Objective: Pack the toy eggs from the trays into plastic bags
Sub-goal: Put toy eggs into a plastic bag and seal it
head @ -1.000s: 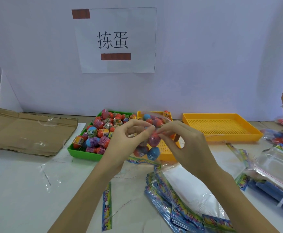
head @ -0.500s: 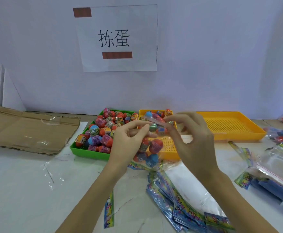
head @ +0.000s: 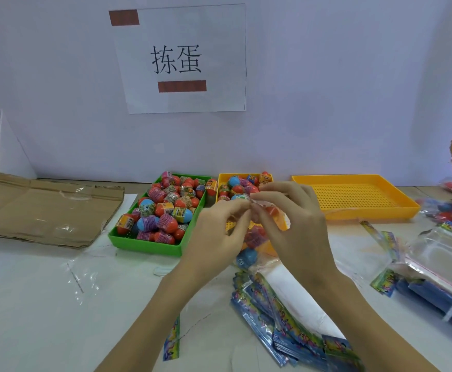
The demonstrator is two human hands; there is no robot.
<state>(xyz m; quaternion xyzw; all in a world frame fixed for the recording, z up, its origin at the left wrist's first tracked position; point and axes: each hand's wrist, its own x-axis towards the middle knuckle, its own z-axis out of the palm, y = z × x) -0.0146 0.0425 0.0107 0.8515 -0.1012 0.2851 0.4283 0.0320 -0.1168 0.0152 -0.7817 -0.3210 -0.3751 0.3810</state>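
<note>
Setting: white surface (head: 31,304) against a pale wall, a paper sign (head: 181,59) taped at 12 o'clock.
Bag: clear plastic bag (head: 259,237) held up at centre frame, above the surface, with toy eggs (head: 247,258) hanging inside it, one blue at the bottom.
Left hand (head: 214,237): fingers and thumb pinching the bag's top edge.
Right hand (head: 294,232): thumb and forefinger pinching the same edge, fingertips just beside the left's.
Green tray (head: 144,244): at 10 o'clock of the hands, heaped with eggs.
Small yellow tray (head: 243,177): behind the hands, partly hidden, eggs inside.
Large yellow tray (head: 353,197): at 2 o'clock.
Printed bags (head: 286,326): fanned at 5 o'clock.
Cardboard (head: 45,210): flat at 9 o'clock.
</note>
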